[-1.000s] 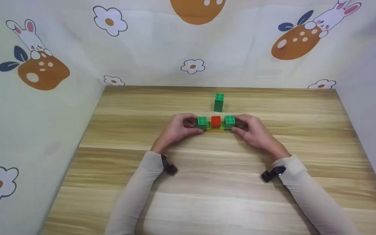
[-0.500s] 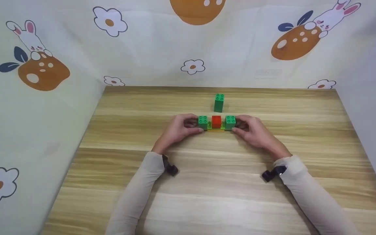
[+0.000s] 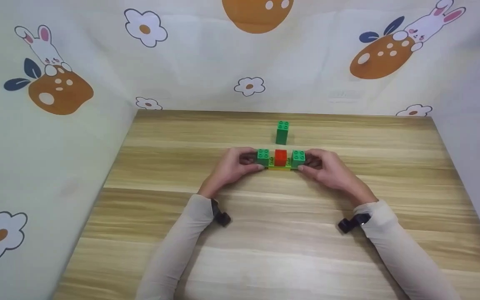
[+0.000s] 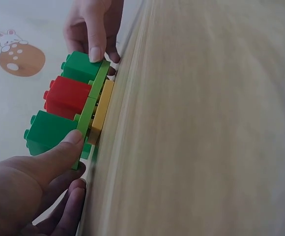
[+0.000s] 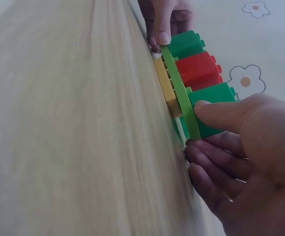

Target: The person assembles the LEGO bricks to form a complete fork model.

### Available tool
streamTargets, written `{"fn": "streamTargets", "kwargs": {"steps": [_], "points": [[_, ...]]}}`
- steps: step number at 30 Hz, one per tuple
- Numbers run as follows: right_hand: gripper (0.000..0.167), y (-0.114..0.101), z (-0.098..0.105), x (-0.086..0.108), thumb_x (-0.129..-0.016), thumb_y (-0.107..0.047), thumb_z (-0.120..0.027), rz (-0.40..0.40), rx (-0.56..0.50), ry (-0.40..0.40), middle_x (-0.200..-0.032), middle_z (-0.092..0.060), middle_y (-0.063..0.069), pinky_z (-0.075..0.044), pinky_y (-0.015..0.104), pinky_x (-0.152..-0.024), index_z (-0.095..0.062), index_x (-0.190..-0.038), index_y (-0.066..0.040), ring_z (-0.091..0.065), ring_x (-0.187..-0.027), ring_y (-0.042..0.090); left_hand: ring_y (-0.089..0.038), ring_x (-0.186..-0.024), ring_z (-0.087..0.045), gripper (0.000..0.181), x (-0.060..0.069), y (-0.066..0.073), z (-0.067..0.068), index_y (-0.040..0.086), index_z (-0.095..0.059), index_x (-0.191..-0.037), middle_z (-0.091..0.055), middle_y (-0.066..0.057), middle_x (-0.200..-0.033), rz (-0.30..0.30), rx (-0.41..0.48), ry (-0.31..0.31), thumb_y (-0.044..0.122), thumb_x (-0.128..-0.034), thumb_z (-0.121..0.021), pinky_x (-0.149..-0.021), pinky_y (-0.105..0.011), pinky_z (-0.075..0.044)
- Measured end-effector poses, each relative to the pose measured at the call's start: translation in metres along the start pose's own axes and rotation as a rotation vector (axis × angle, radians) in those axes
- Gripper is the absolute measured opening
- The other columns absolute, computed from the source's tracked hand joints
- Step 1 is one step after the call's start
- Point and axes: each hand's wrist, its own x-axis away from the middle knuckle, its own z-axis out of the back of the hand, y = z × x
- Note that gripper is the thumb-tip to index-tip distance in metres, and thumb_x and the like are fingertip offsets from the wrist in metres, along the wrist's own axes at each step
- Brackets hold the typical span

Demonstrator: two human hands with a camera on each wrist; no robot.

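Observation:
A toy brick assembly stands in front of the person, held at both ends. It has a red brick in the middle, with a green brick at its left and another green brick at its right. These sit on light green plates, below which lies a yellow plate. At the left end, the left hand pinches the assembly, its thumb on the near side. The right hand grips the right end likewise, thumb in front and fingers curled behind and below, as the right wrist view shows.
A tall green brick stack stands upright on the wooden table, just behind the assembly. Patterned cloth walls rise at the table's back and sides. Each wrist bears a black camera.
Both hands keep their hold on the assembly. The whole head view has shifted slightly, so everything appears a little farther right; the hands and bricks hardly move against the table.

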Motion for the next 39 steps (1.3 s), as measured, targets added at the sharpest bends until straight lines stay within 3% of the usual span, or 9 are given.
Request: {"fn": "streamTargets", "kwargs": {"steps": [5, 14, 25, 39], "points": [[0.032, 0.0005, 0.0001, 0.0006, -0.099, -0.016, -0.08, -0.012, -0.006, -0.001, -0.116, -0.079, 0.014, -0.063, 0.033, -0.093, -0.074, -0.129, -0.005, -0.075, -0.105, 0.027, -0.022, -0.108, -0.08, 0.045, 0.0003, 0.0002, -0.0002, 0.008, -0.077, -0.131, -0.081, -0.012, -0.122, 0.014, -0.003, -0.001, 0.022, -0.0902, -0.09, -0.094, -0.03, -0.066], [0.033, 0.0012, 0.0002, -0.0001, -0.099, -0.014, -0.079, -0.016, -0.002, 0.003, -0.116, -0.078, 0.011, -0.063, 0.025, -0.09, -0.074, -0.13, -0.006, -0.074, -0.103, 0.023, -0.021, -0.108, -0.08, 0.044, -0.0004, 0.0007, 0.0002, 0.01, -0.078, -0.129, -0.082, -0.01, -0.121, 0.022, 0.005, -0.004, 0.023, -0.0898, -0.091, -0.094, -0.031, -0.066], [0.034, 0.0016, -0.0014, 0.0004, -0.1, -0.014, -0.078, -0.002, -0.009, -0.002, -0.117, -0.079, 0.012, -0.063, 0.025, -0.09, -0.074, -0.132, -0.005, -0.075, -0.103, 0.024, -0.018, -0.109, -0.08, 0.046, 0.0014, 0.0008, 0.0003, 0.01, -0.077, -0.132, -0.082, -0.008, -0.123, 0.037, -0.031, -0.006, 0.026, -0.091, -0.09, -0.096, -0.032, -0.065], [0.019, -0.0003, -0.001, 0.0005, -0.1, -0.014, -0.078, 0.044, 0.077, 0.007, -0.11, -0.077, 0.011, -0.061, 0.029, -0.086, -0.078, -0.118, -0.008, -0.072, -0.098, 0.022, -0.017, -0.11, -0.08, 0.046, 0.0003, 0.0015, -0.0002, 0.01, -0.077, -0.133, -0.082, -0.008, -0.124, 0.046, -0.025, -0.013, 0.026, -0.0912, -0.089, -0.099, -0.032, -0.064]]}}
